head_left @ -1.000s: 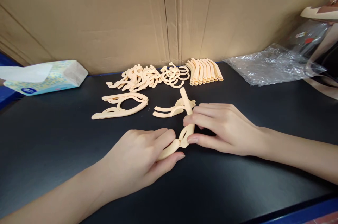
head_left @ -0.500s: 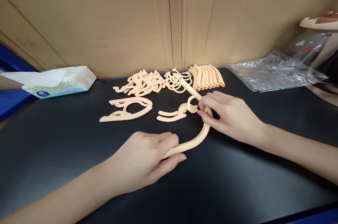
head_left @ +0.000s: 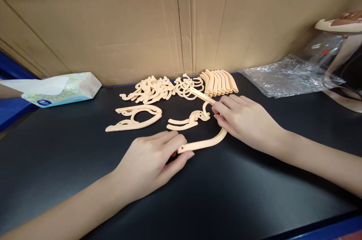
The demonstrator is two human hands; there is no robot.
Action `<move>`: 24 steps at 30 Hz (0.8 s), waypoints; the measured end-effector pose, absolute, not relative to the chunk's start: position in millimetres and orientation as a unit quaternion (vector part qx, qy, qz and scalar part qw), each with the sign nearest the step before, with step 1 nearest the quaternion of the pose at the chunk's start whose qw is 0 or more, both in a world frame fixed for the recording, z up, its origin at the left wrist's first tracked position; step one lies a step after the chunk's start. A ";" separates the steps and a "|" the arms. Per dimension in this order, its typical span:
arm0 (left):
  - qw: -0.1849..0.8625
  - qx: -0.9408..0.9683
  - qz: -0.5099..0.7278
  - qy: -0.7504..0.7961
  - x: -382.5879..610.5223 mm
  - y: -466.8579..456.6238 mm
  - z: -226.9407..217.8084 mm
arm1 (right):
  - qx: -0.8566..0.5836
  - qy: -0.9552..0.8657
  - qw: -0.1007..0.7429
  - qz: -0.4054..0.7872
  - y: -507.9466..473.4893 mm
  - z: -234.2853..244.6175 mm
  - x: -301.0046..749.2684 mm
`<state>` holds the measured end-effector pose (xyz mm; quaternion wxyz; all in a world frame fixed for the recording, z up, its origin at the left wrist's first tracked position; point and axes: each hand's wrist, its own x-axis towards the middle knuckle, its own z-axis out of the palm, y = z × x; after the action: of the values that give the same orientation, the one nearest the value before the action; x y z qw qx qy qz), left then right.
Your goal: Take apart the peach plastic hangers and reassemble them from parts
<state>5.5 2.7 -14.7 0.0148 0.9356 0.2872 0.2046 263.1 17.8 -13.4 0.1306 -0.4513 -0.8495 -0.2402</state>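
My right hand (head_left: 246, 119) is closed around the bend of a cream plastic folding hanger (head_left: 205, 143), hiding its middle joint. One arm of the hanger points away toward the loose parts; the other curves toward me. At that near arm's end, which has a small hole, my left hand (head_left: 152, 162) pinches with thumb and fingers. A curved hook part (head_left: 206, 109) shows beside my right fingertips. Just beyond the hands lie small curved pieces (head_left: 186, 124). A folded hanger (head_left: 145, 122) rests on the black table (head_left: 198, 198) to their left.
Along the back lie a heap of curved pieces (head_left: 154, 91), a cluster of hooks (head_left: 188, 90) and a row of hanger arms (head_left: 222, 81). A cardboard wall (head_left: 127, 25) stands behind. A tissue pack (head_left: 73, 87) sits left, clear plastic bags (head_left: 291, 78) right.
My left hand has slid to the tip of the near arm, uncovering its holed end. That arm has swung slightly upward in view. My right hand keeps its grip.
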 end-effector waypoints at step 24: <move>-0.016 0.951 0.117 0.284 4.8 7.9 -16.9 | -0.503 -0.833 0.023 -0.228 13.2 -6.5 262.9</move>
<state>4.8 7.9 -16.9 -0.0164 0.9515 0.2843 0.1169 262.9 13.2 -6.5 0.0231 -0.5030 -0.8333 -0.2283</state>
